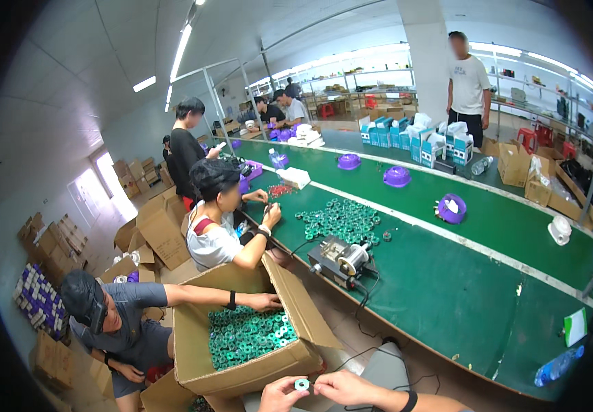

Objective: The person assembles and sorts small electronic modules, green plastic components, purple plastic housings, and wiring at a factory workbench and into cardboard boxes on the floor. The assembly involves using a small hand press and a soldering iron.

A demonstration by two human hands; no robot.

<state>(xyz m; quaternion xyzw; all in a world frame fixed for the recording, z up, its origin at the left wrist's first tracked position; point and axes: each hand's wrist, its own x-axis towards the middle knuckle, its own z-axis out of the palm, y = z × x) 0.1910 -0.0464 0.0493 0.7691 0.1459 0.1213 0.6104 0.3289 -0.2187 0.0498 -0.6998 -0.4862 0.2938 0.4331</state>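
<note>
At the lower edge, my left hand (280, 396) pinches a small green ring-shaped part (302, 384) with a pale face and a dark centre hole. Close beside its right side, my right hand (344, 388) has its fingers pressed together; whatever they hold is too small to make out. Just beyond my hands stands an open cardboard box (241, 384) with many similar green rings (248, 336) inside. A co-worker's hand (263, 302) reaches into this box from the left.
A long green workbench (440, 295) runs along the right. On it are a small metal machine (344, 261) with a cable, a heap of green rings (341, 221), purple bowl-shaped parts (451, 208) and a plastic bottle (559, 365). Another seated co-worker (217, 220) works at its near edge.
</note>
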